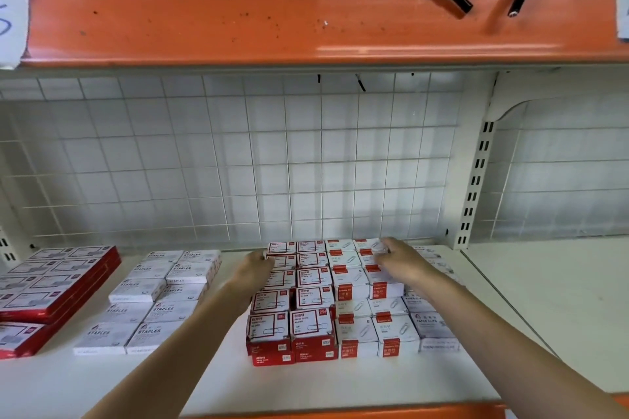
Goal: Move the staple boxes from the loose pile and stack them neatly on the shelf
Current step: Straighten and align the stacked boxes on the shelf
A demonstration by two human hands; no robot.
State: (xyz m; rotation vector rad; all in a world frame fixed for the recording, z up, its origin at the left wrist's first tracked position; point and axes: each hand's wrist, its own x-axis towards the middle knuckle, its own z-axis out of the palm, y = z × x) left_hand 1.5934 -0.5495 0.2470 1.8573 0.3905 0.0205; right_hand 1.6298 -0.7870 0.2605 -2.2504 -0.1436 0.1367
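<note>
A block of small boxes stands stacked on the white shelf (211, 381). Its left half is red-and-white boxes (308, 325); its right half is white boxes with red tabs (354, 286). My left hand (253, 269) presses flat against the block's left side near the back rows. My right hand (403, 260) lies over the back right boxes, fingers curled on their tops; whether it grips one I cannot tell. White staple boxes (149, 303) lie in rows to the left, apart from both hands.
Flat red packs (51, 282) are stacked at the far left. A white wire grid (238, 160) backs the shelf, and an orange beam (306, 24) runs overhead. A slotted upright (476, 180) divides off the right bay. More white boxes (432, 326) sit right of the block.
</note>
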